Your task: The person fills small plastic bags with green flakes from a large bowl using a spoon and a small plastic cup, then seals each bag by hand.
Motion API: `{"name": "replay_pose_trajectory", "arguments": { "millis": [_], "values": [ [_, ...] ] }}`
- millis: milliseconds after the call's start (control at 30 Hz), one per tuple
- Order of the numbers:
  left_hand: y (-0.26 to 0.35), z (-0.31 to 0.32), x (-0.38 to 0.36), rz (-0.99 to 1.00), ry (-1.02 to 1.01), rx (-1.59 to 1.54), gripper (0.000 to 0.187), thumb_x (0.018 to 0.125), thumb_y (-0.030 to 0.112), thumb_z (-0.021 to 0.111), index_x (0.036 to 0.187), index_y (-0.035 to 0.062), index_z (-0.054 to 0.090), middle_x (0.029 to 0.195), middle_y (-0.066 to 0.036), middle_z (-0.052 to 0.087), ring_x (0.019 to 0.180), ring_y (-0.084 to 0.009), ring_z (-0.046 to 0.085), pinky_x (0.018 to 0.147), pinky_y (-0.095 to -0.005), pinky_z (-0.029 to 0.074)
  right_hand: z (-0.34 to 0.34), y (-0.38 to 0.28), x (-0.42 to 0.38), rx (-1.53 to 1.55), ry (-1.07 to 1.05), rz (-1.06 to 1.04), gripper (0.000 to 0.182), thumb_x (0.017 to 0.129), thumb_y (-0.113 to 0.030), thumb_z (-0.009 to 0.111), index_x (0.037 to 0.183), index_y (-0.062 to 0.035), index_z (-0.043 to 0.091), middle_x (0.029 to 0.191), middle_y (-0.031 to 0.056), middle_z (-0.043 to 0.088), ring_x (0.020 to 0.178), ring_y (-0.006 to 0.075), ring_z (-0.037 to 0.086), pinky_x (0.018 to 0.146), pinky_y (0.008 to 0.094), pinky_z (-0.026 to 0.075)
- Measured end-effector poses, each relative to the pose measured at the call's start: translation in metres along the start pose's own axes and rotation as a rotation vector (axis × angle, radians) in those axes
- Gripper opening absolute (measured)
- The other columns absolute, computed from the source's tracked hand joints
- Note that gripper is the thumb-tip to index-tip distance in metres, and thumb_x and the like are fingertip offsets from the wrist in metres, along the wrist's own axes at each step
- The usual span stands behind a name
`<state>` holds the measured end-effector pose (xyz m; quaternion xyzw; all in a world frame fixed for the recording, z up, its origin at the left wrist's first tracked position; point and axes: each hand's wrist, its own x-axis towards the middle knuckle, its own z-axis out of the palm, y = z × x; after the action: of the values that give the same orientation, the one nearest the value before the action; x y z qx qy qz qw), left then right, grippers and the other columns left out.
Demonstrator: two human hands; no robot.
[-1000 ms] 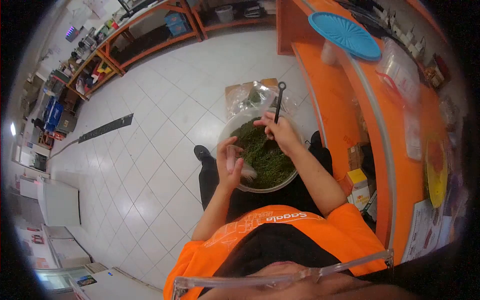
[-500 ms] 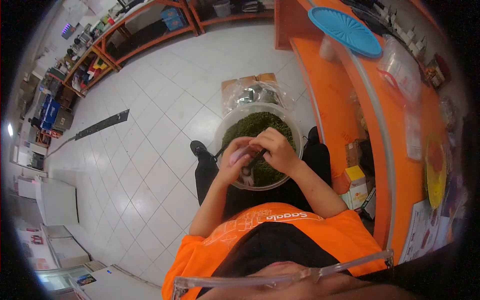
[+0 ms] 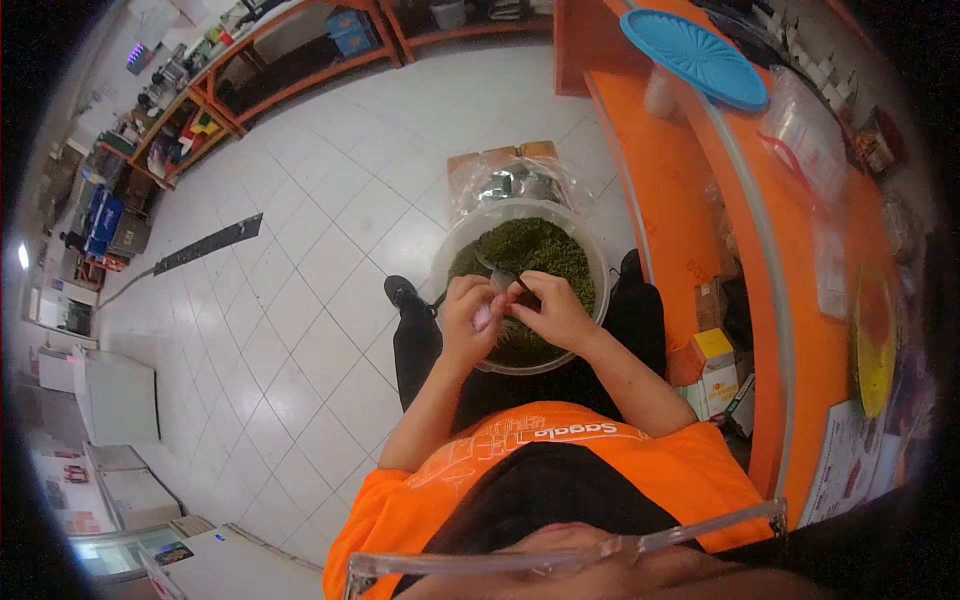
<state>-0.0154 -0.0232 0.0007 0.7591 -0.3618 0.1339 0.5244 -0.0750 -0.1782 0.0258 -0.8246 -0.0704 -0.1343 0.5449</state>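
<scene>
Both of my hands meet over a round translucent tub (image 3: 443, 250) of finely chopped dark green leaves (image 3: 525, 240). My left hand (image 3: 468, 318) is closed around a pale pinkish-purple bulb-like piece (image 3: 483, 317), mostly hidden by the fingers. Pinched in my right hand (image 3: 556, 310) is what looks like a small knife (image 3: 520, 288), with a dark handle and a thin grey end pointing up and left. The fingertips of the two hands almost touch. Below them, some pale strands show against the leaves.
The tub rests between my legs. Just beyond it lie a clear plastic bag (image 3: 520, 186) and a wooden block or box (image 3: 535, 150). An orange counter (image 3: 745, 260) runs along the right, with a blue lid (image 3: 695, 60) on top and boxes (image 3: 714, 360) on its shelf.
The dark-handled tool has turned from pointing down-left to pointing up-left. My left hand has rolled around the pale piece, and my right hand has dropped slightly.
</scene>
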Motion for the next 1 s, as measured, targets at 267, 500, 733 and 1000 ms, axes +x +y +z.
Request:
{"name": "replay_pose_trajectory", "arguments": {
  "millis": [267,500,733,1000],
  "values": [
    [-0.002,-0.001,0.000,0.062,-0.033,0.030,0.009,0.070,0.004,0.065,0.076,0.0035,0.058,0.084,-0.011,0.058,0.081,-0.0305,0.053,0.071,-0.0392,0.043,0.002,-0.001,-0.002,-0.037,-0.024,0.107,0.018,0.079,-0.012,0.063,0.078,0.0039,0.055,0.071,0.0127,0.054,0.064,0.0231,0.055,0.058,0.0331,0.043],
    [0.002,-0.003,-0.005,0.127,0.251,0.273,0.010,0.065,0.000,0.062,0.071,0.0019,0.054,0.076,-0.012,0.055,0.073,-0.0325,0.050,0.066,-0.0391,0.041,0.014,0.001,0.005,-0.305,0.191,-0.040,0.014,0.075,-0.008,0.059,0.075,0.0030,0.050,0.071,0.0174,0.051,0.065,0.0365,0.054,0.060,0.0411,0.044],
    [-0.006,-0.001,-0.004,0.076,0.108,0.047,0.011,0.067,-0.001,0.062,0.073,0.0035,0.055,0.078,-0.010,0.057,0.076,-0.0303,0.052,0.069,-0.0379,0.042,0.002,-0.003,0.003,-0.377,0.112,-0.285,0.026,0.067,0.006,0.063,0.092,-0.0017,0.060,0.096,0.0128,0.050,0.079,0.0273,0.052,0.070,0.0354,0.045],
    [0.009,0.002,0.005,0.158,-0.195,0.062,0.068,0.062,0.009,0.073,0.126,0.0126,0.050,0.120,-0.009,0.054,0.096,-0.0314,0.051,0.084,-0.0395,0.043,-0.019,0.002,0.000,-0.246,-0.049,-0.005,0.041,0.064,0.001,0.071,0.104,-0.0041,0.062,0.110,0.0095,0.045,0.089,0.0228,0.052,0.078,0.0334,0.045]
  ]
}}
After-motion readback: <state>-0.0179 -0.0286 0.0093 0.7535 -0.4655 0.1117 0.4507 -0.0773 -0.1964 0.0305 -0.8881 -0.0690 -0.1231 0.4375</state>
